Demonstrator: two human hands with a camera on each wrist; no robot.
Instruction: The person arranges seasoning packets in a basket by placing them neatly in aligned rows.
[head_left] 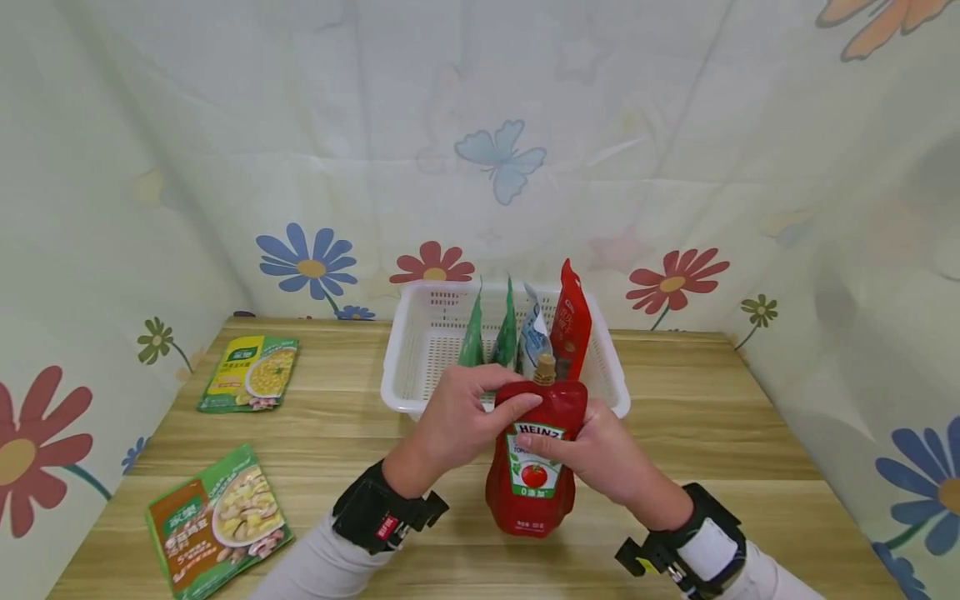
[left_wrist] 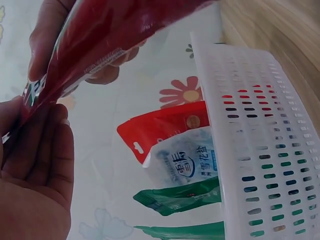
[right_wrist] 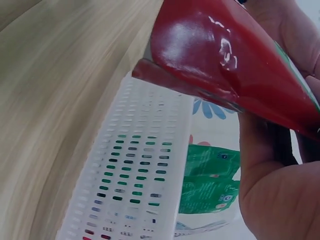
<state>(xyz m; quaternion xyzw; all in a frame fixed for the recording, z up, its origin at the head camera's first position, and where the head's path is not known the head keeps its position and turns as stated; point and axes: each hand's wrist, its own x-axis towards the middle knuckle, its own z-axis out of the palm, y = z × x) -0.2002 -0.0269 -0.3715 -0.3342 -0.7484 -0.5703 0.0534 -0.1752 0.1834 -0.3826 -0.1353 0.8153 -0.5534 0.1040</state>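
Both hands hold a red Heinz ketchup pouch (head_left: 534,515) upright at the front of the white basket (head_left: 392,367). My left hand (head_left: 463,417) pinches its upper left side, thumb on the front. On the right edge, my right hand (head_left: 611,454) grips it with the thumb across the label. Its gold cap (head_left: 544,368) points up. Standing in the basket behind it are two green packets (head_left: 472,337), a blue-and-white packet (head_left: 532,333) and a red packet (head_left: 573,321). In the left wrist view, the ketchup pouch (left_wrist: 120,35) is tilted close to the basket wall (left_wrist: 260,150).
On the wooden table (head_left: 697,400), a yellow-and-green soup packet (head_left: 251,375) lies at the back left. A brown-and-green soup packet (head_left: 217,525) lies nearer, at the front left. A flower-printed curtain (head_left: 360,167) encloses the back and sides.
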